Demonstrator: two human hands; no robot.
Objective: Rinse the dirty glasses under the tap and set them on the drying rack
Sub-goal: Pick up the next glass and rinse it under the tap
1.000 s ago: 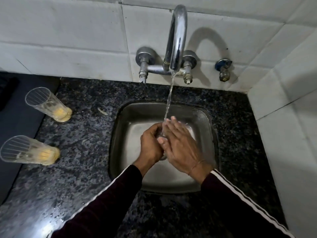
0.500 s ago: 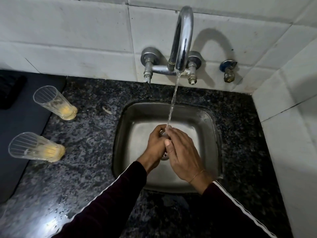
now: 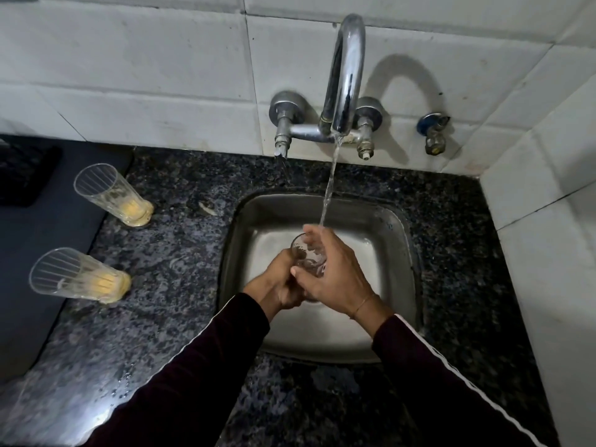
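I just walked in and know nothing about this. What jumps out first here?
A stream of water runs from the chrome tap onto two hands over the steel sink: the left hand and right hand grip a clear glass. Left on the dark counter stand two ribbed glasses with yellow dregs.

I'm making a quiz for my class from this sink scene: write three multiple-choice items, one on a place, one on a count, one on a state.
1. Where is the glass being rinsed?
A. over the sink
B. on the dark mat
C. on the wall ledge

2. How many dirty glasses stand on the counter?
A. one
B. two
C. four

3. The tap is:
A. off
B. dripping
C. running

Answers: 1 A, the left hand and right hand hold it above the basin. 2 B, a far glass and a near glass, both with yellow residue. 3 C, a steady stream falls.
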